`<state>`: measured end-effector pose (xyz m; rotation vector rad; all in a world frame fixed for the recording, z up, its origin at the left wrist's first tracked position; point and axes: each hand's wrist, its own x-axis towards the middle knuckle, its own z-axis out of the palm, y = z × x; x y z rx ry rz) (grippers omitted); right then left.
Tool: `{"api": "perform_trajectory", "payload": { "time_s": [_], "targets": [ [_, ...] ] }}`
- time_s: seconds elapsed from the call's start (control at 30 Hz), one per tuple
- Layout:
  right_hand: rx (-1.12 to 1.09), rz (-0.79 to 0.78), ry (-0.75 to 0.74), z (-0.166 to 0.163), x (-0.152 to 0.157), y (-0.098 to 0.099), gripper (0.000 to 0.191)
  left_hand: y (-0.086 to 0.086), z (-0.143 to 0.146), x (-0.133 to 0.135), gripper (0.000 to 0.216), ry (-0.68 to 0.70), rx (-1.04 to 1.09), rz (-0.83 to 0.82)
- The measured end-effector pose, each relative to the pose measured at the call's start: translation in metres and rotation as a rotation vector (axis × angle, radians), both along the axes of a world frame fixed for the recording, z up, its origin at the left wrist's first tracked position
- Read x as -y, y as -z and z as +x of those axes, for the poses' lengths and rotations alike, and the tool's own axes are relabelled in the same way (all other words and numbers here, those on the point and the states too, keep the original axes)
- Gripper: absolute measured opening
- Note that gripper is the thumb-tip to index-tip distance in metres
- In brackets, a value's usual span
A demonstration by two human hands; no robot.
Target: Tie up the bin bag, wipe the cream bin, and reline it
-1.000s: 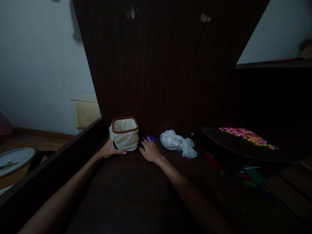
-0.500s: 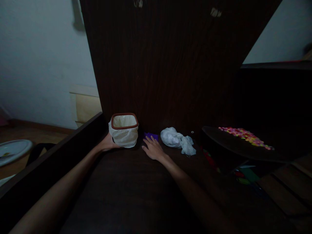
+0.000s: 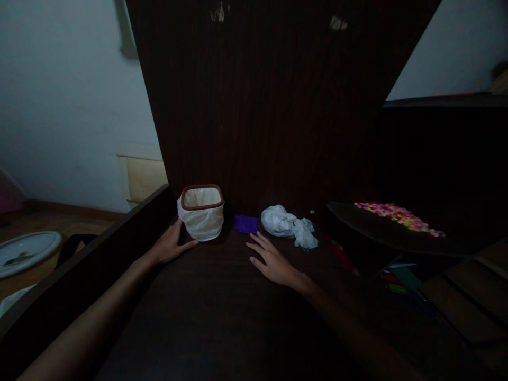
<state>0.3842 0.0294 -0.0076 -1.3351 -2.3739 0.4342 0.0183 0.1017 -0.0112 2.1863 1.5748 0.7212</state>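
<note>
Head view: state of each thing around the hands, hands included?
Bin: upright, open-topped
White liner: in the bin, draped down its outside
Purple item: lying low, apparently flat
White plastic bag: bulging at one end, bunched mid-length
Left hand: open beside the bin; contact unclear
Right hand: open, fingers spread, holding nothing visible

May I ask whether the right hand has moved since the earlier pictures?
Yes: judged against the knotted bag, the right hand moved rightward and back.

Left of the left fingers (image 3: 174, 230), my feed crops a pale dish-like object (image 3: 39, 243); right of the right fingers (image 3: 257, 248), I can't identify shadowed items (image 3: 407, 277).
</note>
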Motion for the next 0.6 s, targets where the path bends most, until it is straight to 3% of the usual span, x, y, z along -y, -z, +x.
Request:
{"api": "perform_trajectory", "payload": {
  "time_s": [0.13,0.27,0.37,0.43,0.5,0.6],
  "targets": [
    [0.034,-0.079,0.004,0.034,0.031,0.012,0.054,0.007,-0.002,0.032,0.095,-0.076,-0.241,-0.072],
    [0.048,-0.187,0.052,0.050,0.045,0.007,0.060,-0.012,0.018,0.072,0.086,0.006,-0.419,-0.179],
    [0.053,-0.238,0.056,0.050,0.046,0.000,0.062,-0.037,0.043,0.095,0.085,0.132,-0.501,-0.300],
    [0.074,-0.239,0.028,0.046,0.044,-0.003,0.063,-0.048,0.061,0.101,0.078,0.294,-0.433,-0.295],
    [0.112,-0.222,0.003,0.041,0.041,-0.003,0.065,-0.049,0.078,0.098,0.075,0.461,-0.359,-0.258],
    [0.153,-0.182,0.015,0.035,0.038,-0.001,0.065,-0.037,0.100,0.082,0.077,0.608,-0.307,-0.180]
  ]
}}
